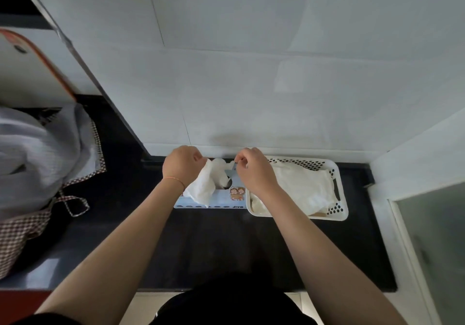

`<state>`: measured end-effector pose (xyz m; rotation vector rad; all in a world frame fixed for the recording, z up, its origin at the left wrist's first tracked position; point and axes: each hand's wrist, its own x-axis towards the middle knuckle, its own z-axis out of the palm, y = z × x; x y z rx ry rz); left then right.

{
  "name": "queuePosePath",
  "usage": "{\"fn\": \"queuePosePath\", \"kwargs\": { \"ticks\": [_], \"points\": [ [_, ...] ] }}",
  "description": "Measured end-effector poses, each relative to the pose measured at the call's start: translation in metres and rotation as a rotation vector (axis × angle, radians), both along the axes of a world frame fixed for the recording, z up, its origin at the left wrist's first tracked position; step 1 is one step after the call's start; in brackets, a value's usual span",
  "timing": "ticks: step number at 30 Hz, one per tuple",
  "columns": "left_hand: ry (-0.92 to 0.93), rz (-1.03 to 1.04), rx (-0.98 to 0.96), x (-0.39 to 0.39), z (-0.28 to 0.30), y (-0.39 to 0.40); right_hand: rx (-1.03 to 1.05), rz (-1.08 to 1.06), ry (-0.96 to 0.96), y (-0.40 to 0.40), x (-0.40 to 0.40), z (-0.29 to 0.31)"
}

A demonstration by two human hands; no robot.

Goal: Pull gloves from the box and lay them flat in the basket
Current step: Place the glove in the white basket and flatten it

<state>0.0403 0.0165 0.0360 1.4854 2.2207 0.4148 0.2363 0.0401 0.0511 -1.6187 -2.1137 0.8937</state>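
A light blue glove box with a cartoon print lies on the black counter by the wall. A thin, translucent white glove hangs above the box's opening. My left hand grips its left side. My right hand pinches its right edge between thumb and fingers. To the right of the box, touching it, stands a white perforated basket with several white gloves lying flat in it. My right wrist crosses over the basket's near left corner.
A grey cloth with a checked brown border is heaped at the left. White tiled wall rises right behind the box and basket. A white frame with a glass panel bounds the counter at the right. Bare black counter lies in front.
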Motion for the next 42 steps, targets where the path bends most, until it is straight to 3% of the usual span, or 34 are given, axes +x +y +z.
{"fn": "queuePosePath", "kwargs": {
  "ticks": [7,9,12,15,20,22,26,30,34,42],
  "points": [
    [0.051,-0.22,-0.487,-0.014,-0.025,-0.001,-0.021,0.011,0.01,-0.005,-0.009,0.003],
    [0.056,-0.184,-0.485,-0.015,-0.031,-0.008,-0.027,0.005,0.008,-0.006,-0.007,0.001],
    [-0.052,-0.005,-0.291,-0.015,-0.032,-0.011,-0.035,-0.005,0.001,-0.007,-0.006,0.0],
    [-0.079,0.02,-0.175,-0.016,-0.028,-0.005,-0.048,-0.002,-0.008,-0.007,-0.007,0.001],
    [0.138,-0.168,-0.484,-0.019,-0.019,-0.005,-0.057,0.006,-0.011,-0.009,-0.012,0.006],
    [0.125,-0.159,-0.522,-0.021,-0.027,-0.011,-0.062,0.015,-0.027,-0.008,-0.013,0.007],
    [0.001,-0.079,-0.397,-0.021,-0.029,-0.018,-0.087,0.019,-0.043,-0.007,-0.013,0.005],
    [-0.276,-0.069,-0.206,-0.012,-0.011,-0.01,-0.105,0.01,-0.028,-0.008,-0.015,0.008],
    [-0.544,-0.026,-0.065,0.008,0.02,0.0,-0.298,0.069,0.081,-0.011,-0.024,0.017],
    [-0.686,0.003,0.015,0.015,0.036,0.003,-0.212,0.051,0.006,-0.006,-0.023,0.02]
  ]
}}
